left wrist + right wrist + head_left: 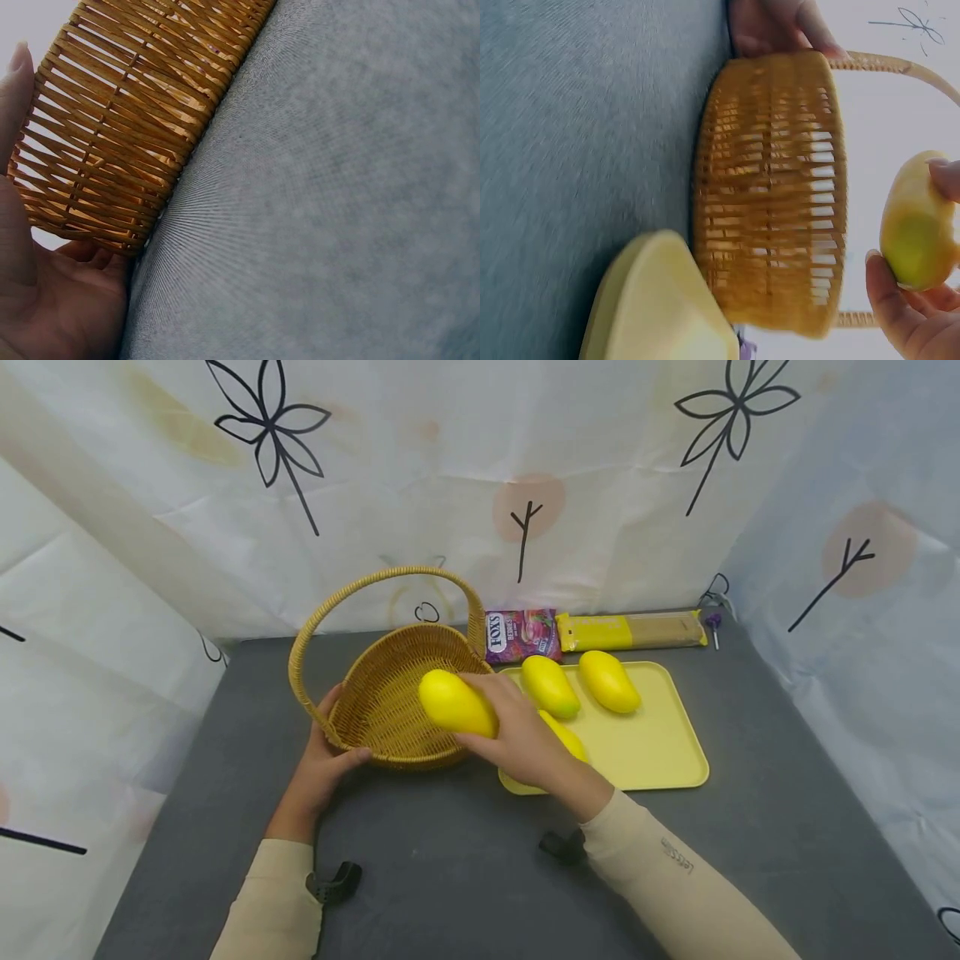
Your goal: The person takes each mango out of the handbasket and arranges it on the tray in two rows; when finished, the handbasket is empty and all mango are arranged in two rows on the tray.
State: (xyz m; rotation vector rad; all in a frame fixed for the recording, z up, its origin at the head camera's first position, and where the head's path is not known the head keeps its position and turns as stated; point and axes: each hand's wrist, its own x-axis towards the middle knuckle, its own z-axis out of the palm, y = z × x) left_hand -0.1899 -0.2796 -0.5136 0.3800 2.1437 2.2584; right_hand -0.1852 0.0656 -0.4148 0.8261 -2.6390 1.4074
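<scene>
A wicker basket [390, 693] with a tall arched handle stands on the grey table, its visible inside bare. My left hand [322, 772] grips its left side, thumb along the rim; the left wrist view shows the woven wall [127, 112] between thumb and fingers. My right hand [525, 731] holds a yellow mango [453, 702] over the basket's right part. In the right wrist view that mango [915, 225] has a greenish patch and sits above rim level between thumb and fingers. Several other mangoes, such as this one [609, 682], lie on a yellow tray [652, 752].
The tray stands right beside the basket. Behind it lie a purple Fox's candy bag [521, 635], a yellow pack of what looks like noodles [633, 631] and a small purple-headed item [714, 625]. Patterned cloth walls [450, 485] enclose the table's back and sides.
</scene>
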